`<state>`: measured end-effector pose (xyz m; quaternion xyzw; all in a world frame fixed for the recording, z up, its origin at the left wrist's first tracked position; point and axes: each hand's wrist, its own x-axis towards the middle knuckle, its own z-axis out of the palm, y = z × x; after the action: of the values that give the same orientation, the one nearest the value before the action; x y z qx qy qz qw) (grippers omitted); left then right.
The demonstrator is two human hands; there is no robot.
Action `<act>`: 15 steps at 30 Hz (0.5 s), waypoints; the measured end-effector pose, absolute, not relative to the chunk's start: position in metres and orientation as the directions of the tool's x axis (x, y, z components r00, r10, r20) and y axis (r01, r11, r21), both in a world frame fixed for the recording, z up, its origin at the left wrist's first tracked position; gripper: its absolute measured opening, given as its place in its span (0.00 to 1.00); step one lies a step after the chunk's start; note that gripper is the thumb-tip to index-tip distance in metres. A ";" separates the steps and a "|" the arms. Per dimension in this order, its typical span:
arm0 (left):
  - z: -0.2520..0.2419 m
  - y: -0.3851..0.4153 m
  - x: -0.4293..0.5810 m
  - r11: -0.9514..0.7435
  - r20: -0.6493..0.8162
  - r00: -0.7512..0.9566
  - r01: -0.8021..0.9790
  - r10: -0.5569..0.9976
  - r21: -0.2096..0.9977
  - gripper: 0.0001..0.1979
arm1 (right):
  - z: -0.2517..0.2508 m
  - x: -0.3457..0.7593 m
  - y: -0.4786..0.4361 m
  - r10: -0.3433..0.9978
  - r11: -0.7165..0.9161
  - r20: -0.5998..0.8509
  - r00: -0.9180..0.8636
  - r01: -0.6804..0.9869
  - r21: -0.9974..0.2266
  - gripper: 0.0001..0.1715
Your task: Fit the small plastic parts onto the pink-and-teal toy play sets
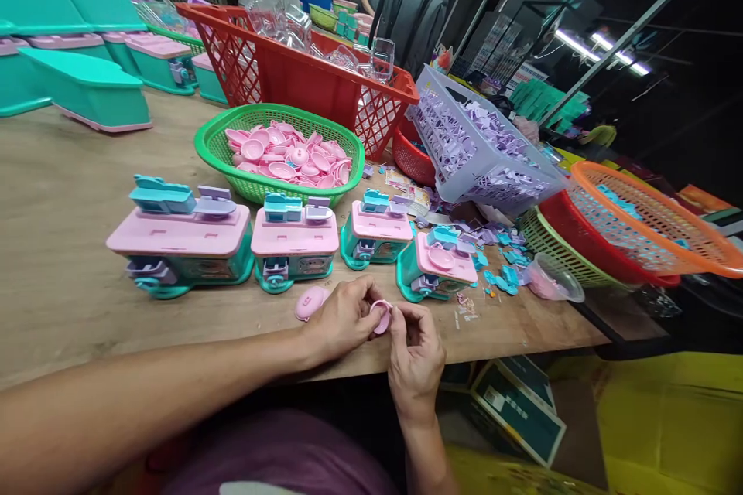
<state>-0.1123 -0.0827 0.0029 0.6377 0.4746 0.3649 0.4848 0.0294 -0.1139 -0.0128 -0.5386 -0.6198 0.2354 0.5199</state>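
Observation:
Near the table's front edge, my left hand (348, 317) pinches a small pink oval toy dish (381, 318) by its left side. The fingertips of my right hand (415, 348) are closed on the dish's right rim. Beside my left hand another pink oval piece (310, 302) lies on the table. Behind my hands stand several pink-and-teal toy counters, among them a large one at left (179, 240), one in the middle (294, 240) and one farther back (378, 228). The rightmost counter (438, 267) carries a pink dish on its top.
A green basket (282, 188) of pink dishes stands behind the counters, with a red basket (302, 77) of clear plastic parts beyond. At right are a lilac crate (493, 186), an orange basket (655, 236) and loose blue and purple pieces (508, 278). Two people are in the background.

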 end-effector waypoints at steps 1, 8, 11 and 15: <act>0.003 -0.083 -0.112 -0.081 0.007 0.280 0.257 0.960 0.963 0.09 | -0.014 0.030 -0.114 0.916 0.306 0.386 0.114 0.427 -0.851 0.09; 0.001 -0.083 -0.112 -0.109 0.028 0.247 0.323 0.969 0.940 0.08 | -0.017 0.030 -0.114 0.920 0.289 0.375 0.110 0.456 -0.842 0.08; 0.002 -0.084 -0.112 -0.156 0.072 0.225 0.380 0.972 0.912 0.07 | -0.014 0.028 -0.115 0.915 0.285 0.386 0.115 0.490 -0.823 0.08; 0.005 -0.086 -0.111 -0.231 0.147 0.204 0.487 0.968 0.842 0.03 | -0.012 0.025 -0.117 0.884 0.314 0.453 0.120 0.566 -0.763 0.06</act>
<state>-0.1110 -0.0860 0.0055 0.6987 0.5207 0.3566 0.3371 0.0250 -0.1169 -0.0118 -0.5632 -0.6433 0.1613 0.4929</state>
